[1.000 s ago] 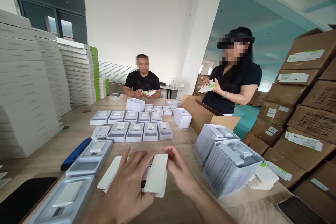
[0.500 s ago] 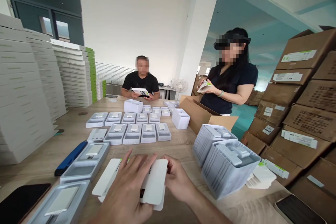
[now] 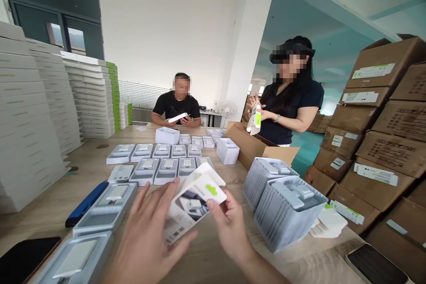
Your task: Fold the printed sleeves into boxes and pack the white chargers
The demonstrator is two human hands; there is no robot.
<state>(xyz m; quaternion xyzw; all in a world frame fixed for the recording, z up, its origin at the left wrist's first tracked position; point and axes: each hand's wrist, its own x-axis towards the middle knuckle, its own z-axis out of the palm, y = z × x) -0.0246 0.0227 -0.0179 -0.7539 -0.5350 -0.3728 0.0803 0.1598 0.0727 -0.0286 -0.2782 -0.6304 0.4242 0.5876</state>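
A white folding carton, printed with a green mark and a product picture, is tilted between my hands. My right hand pinches its right edge, thumb on the printed face. My left hand lies along its left side with fingers spread and thumb stretched out below; the palm is hidden, and the hand appears to touch the carton's edge. To the left sit grey trays, each holding a flat white piece. Beyond the carton stand rows of similar trays.
Two stacks of nested grey trays stand at right, beside white flat cartons and a phone. A dark phone and blue case lie left. Two co-workers handle cartons across the table, near an open cardboard box.
The carton has been raised and turned, so its printed face shows. My left hand has shifted from over the carton to its left side. The standing co-worker's carton is now turned upright.
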